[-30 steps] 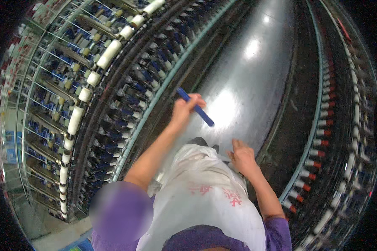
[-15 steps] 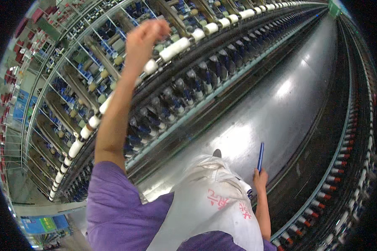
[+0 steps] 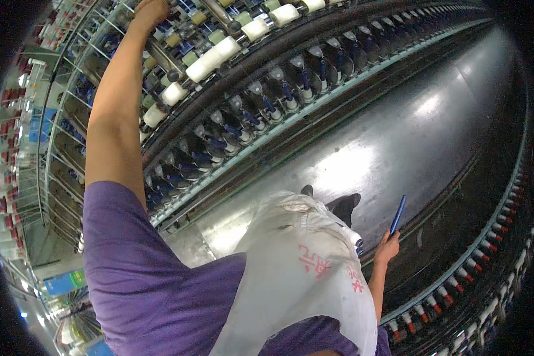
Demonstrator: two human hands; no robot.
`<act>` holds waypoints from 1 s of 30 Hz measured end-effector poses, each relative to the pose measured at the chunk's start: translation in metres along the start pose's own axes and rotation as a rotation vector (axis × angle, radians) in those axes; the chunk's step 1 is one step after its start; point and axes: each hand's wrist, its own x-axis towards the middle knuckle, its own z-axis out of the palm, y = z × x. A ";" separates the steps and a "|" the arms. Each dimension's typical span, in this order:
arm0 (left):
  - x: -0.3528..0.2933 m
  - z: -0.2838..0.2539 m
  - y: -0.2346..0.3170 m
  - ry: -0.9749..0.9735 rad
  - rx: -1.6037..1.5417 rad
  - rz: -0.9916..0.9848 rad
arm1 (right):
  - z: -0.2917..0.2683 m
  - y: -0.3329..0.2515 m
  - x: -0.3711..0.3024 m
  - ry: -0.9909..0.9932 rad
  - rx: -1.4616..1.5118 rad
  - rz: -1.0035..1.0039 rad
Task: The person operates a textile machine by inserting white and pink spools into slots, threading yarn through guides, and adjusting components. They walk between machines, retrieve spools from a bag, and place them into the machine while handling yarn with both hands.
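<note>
My left arm reaches up over a long spinning frame (image 3: 252, 77). At the upper edge of the view, my left hand (image 3: 152, 12) has its fingers curled among the upper parts of the machine, and what they hold, if anything, is hidden. Below and to the right of it runs a row of white rollers (image 3: 213, 59), with a line of blue spindles (image 3: 288, 92) lower down. Low at my right side, my right hand (image 3: 387, 248) is closed around a slim blue rod (image 3: 399, 213), which points up and away from me.
A shiny metal floor (image 3: 350, 163) forms the aisle, where my dark shoe (image 3: 345, 207) shows. Along the right stands another machine with red and white bobbins (image 3: 460, 270). Metal rails (image 3: 71, 44) and a blue and green panel (image 3: 65, 283) lie at the left.
My left hand has moved up and to the left in the view, away from the white rollers. My right hand, still holding the blue rod, appears farther right. The whole view has shifted.
</note>
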 end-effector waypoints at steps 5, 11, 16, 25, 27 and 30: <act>-0.071 0.027 0.022 1.056 -0.033 0.151 | -0.016 0.011 0.067 -0.010 0.107 -0.026; -0.138 0.066 0.086 0.395 0.207 0.193 | -0.017 0.026 0.132 -0.055 0.017 -0.061; -0.104 0.105 0.096 0.419 0.452 0.264 | -0.024 0.026 0.193 -0.212 -0.257 -0.184; -0.099 0.123 0.070 0.367 0.576 0.200 | -0.145 -0.028 0.255 -0.276 0.081 -0.512; -0.105 0.122 0.067 0.425 0.564 0.227 | -0.190 -0.052 0.251 -0.463 0.068 -0.639; -0.106 0.123 0.070 0.345 0.380 0.165 | -0.244 -0.097 0.237 -0.853 -0.087 -0.716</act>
